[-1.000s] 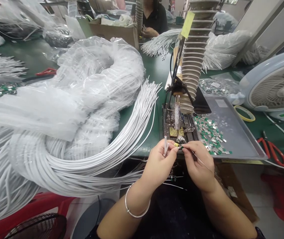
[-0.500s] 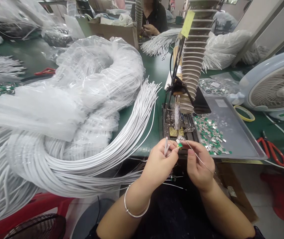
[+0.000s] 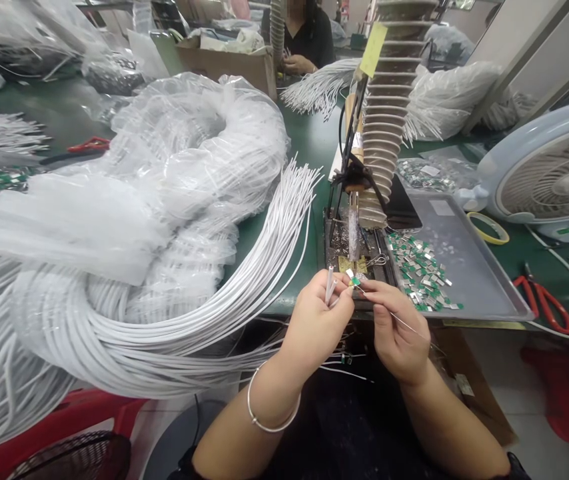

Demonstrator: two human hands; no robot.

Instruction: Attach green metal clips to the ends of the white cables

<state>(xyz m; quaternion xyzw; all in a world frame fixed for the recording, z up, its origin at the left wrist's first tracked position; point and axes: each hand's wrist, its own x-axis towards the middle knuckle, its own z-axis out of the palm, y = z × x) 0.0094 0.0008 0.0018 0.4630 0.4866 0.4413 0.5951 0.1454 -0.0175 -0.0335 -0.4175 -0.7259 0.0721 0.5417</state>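
Observation:
My left hand [image 3: 317, 323] is closed round a few white cables [image 3: 330, 288], whose cut ends stick up past the thumb. Between its fingertips is a small green circuit board [image 3: 355, 282] with a silver metal connector. My right hand [image 3: 400, 333] pinches a thin solder wire [image 3: 408, 327], its front end close to the board. Just above the board, the soldering iron [image 3: 354, 233] points downward in its stand, tip near a yellowish sponge [image 3: 348, 264]. Whether the tip touches the board I cannot tell.
Bundled white cables [image 3: 244, 293] fill the left side, partly in plastic. A grey tray [image 3: 484, 280] with several small boards [image 3: 422, 270] lies right, beside red-handled cutters [image 3: 544, 303] and a fan [image 3: 559, 167]. A ribbed hose [image 3: 394, 100] hangs overhead. A person [image 3: 299, 40] sits opposite.
My left hand has shifted slightly up and left with the board. The solder wire in my right hand now lies lower, its end nearer the board.

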